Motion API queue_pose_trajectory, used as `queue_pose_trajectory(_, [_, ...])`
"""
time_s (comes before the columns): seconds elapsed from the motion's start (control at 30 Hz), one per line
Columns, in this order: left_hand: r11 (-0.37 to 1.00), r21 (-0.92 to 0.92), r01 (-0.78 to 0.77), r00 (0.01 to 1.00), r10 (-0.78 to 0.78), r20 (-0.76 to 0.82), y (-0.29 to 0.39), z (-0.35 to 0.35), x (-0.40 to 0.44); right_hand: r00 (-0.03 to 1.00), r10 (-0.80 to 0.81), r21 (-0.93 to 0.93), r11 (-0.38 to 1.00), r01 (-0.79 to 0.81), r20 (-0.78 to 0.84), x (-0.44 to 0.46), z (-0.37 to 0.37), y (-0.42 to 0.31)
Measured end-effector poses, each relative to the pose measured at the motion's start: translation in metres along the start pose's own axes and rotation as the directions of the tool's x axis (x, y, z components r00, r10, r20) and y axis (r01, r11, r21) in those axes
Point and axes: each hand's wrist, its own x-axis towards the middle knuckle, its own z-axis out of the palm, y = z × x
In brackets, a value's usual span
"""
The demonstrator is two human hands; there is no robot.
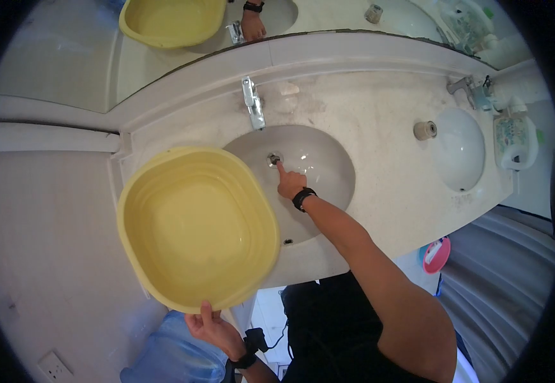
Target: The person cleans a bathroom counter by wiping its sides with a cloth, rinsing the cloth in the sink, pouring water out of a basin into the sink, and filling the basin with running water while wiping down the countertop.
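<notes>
A large yellow basin (197,230) rests tilted over the left part of the counter and the left edge of a sink (328,169). At its lower rim, my left hand (213,329) grips the edge with the thumb over the top. My right hand (291,183) is inside the sink, index finger stretched out to the drain stopper (275,159) and the other fingers curled in, holding nothing. A chrome faucet (253,103) stands behind the sink. Both wrists wear black bands.
A second sink (459,150) with its own faucet (462,88) is at the right, beside a small round container (425,130) and a plastic jug (513,142). The mirror (328,16) runs along the back. Below are a pink basin (437,256) and a blue plastic item (175,351).
</notes>
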Motion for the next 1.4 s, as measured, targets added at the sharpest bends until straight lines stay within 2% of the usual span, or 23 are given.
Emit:
queue_pose_trajectory(0.1, [0.999,-0.043,0.001,0.997,0.002,0.071,-0.001,-0.008,0.003,0.998,-0.057,0.043,0.997,0.059,-0.040,-0.012,-0.007,0.008])
queue_pose_trajectory(0.2, [0.998,-0.060,0.004,0.999,-0.001,0.047,0.000,-0.009,0.005,0.997,-0.072,0.037,0.997,0.073,-0.022,-0.029,-0.020,0.012])
queue_pose_trajectory(0.3, [0.997,-0.079,0.015,1.000,-0.015,-0.004,0.005,-0.003,0.005,0.976,-0.195,0.155,0.966,0.208,-0.099,-0.073,-0.039,0.016])
queue_pose_trajectory(0.33, [0.996,-0.085,0.013,1.000,-0.013,-0.001,0.007,-0.003,0.005,0.975,-0.194,0.153,0.966,0.208,-0.105,-0.088,-0.041,0.019])
queue_pose_trajectory(0.4, [0.996,-0.092,0.016,0.999,-0.013,0.037,0.011,-0.004,0.007,0.923,-0.353,0.174,0.910,0.376,-0.151,-0.117,-0.045,0.027])
queue_pose_trajectory(0.43, [0.995,-0.095,0.013,0.999,-0.008,0.045,0.011,-0.007,0.007,0.923,-0.350,0.175,0.910,0.375,-0.160,-0.134,-0.046,0.031])
queue_pose_trajectory(0.5, [0.995,-0.096,0.010,0.999,-0.005,0.046,0.012,-0.011,0.009,0.875,-0.454,0.091,0.877,0.472,-0.169,-0.169,-0.052,0.038])
queue_pose_trajectory(0.6, [0.993,-0.111,0.029,0.998,-0.023,0.054,0.020,-0.013,0.008,0.830,-0.499,0.000,0.857,0.516,-0.250,-0.210,-0.051,0.053])
queue_pose_trajectory(0.67, [0.992,-0.120,0.036,0.995,-0.024,0.099,0.017,-0.023,0.014,0.813,-0.494,0.004,0.854,0.520,-0.308,-0.232,-0.048,0.064])
queue_pose_trajectory(0.73, [0.991,-0.124,0.041,0.990,-0.024,0.139,0.012,-0.032,0.022,0.793,-0.461,0.116,0.832,0.542,-0.398,-0.251,-0.042,0.071])
queue_pose_trajectory(0.8, [0.994,-0.108,0.021,0.985,-0.002,0.172,0.015,-0.032,0.024,0.795,-0.439,0.135,0.835,0.533,-0.419,-0.264,-0.042,0.076])
queue_pose_trajectory(0.9, [0.988,-0.152,-0.041,0.986,0.064,0.151,0.019,-0.025,0.022,0.778,-0.404,0.153,0.835,0.528,-0.480,-0.275,-0.033,0.083])
queue_pose_trajectory(1.03, [0.983,-0.182,-0.023,0.986,0.052,0.160,0.028,-0.027,0.017,0.757,-0.362,0.169,0.837,0.521,-0.544,-0.281,-0.021,0.085])
queue_pose_trajectory(1.17, [0.976,-0.217,-0.030,0.982,0.069,0.174,0.015,-0.033,0.024,0.745,-0.394,0.115,0.841,0.528,-0.538,-0.272,-0.004,0.091])
queue_pose_trajectory(1.23, [0.976,-0.216,-0.024,0.982,0.064,0.179,0.013,-0.036,0.023,0.785,-0.413,0.034,0.876,0.481,-0.462,-0.274,0.000,0.093])
queue_pose_trajectory(1.4, [0.983,-0.186,0.010,0.980,0.027,0.196,0.017,-0.036,0.016,0.842,-0.362,0.093,0.898,0.430,-0.401,-0.277,0.010,0.092])
